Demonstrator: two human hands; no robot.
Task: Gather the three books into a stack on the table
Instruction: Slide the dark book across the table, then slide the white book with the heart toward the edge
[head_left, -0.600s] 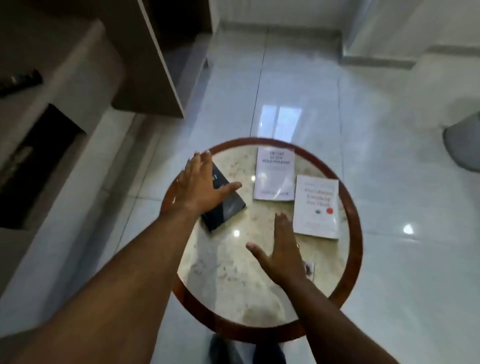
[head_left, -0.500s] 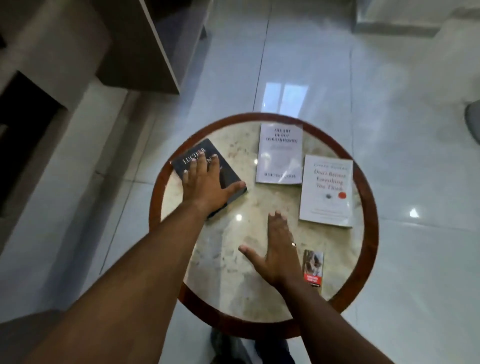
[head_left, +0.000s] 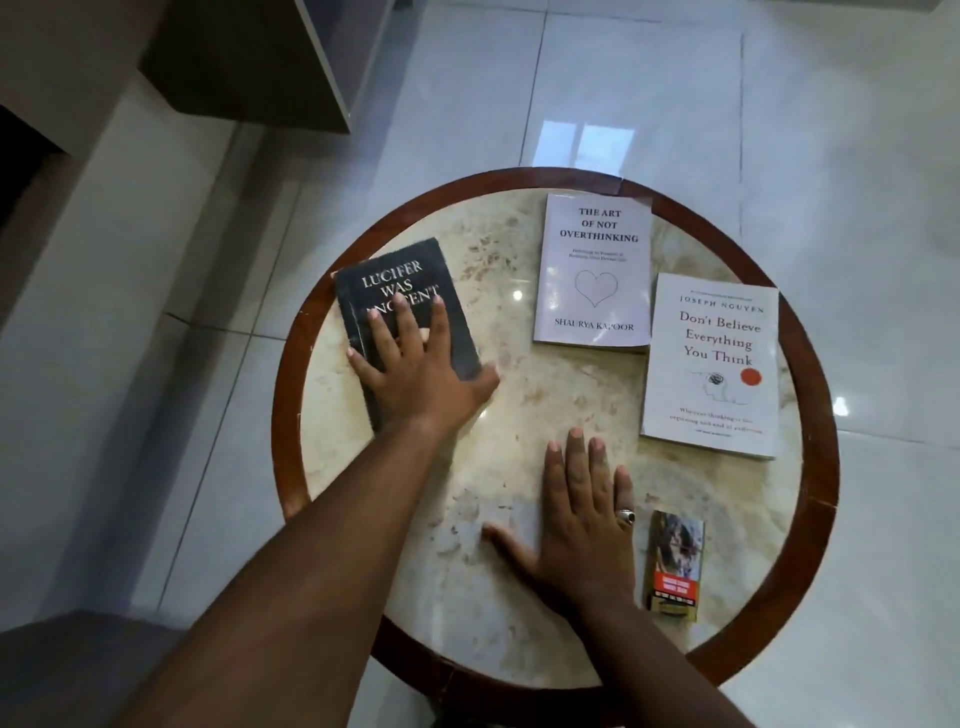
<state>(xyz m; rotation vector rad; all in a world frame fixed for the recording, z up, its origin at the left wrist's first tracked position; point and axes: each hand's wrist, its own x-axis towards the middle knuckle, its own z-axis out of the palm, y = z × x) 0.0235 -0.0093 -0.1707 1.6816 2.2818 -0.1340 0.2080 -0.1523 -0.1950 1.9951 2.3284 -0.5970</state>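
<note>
1. Left hand (head_left: 410, 374) lies flat, fingers spread, on the black book (head_left: 402, 312) at 9 o'clock on the round surface (head_left: 519, 649), pressing it, likely to slide it; no grasp.
2. Right hand (head_left: 582, 530) rests open, empty, near 6 o'clock.
3. Pale book (head_left: 595, 270) at 12 o'clock and white book (head_left: 711, 364) at 3 o'clock lie separate, unstacked.
4. A small packet (head_left: 674, 566) sits beside the right hand, clear of the books.

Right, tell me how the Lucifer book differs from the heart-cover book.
The Lucifer book has a black cover; the heart-cover book is pale. The Lucifer book lies skewed under the left hand; the heart-cover book lies squarer and untouched. Both lie flat, face up, on the table.
</note>
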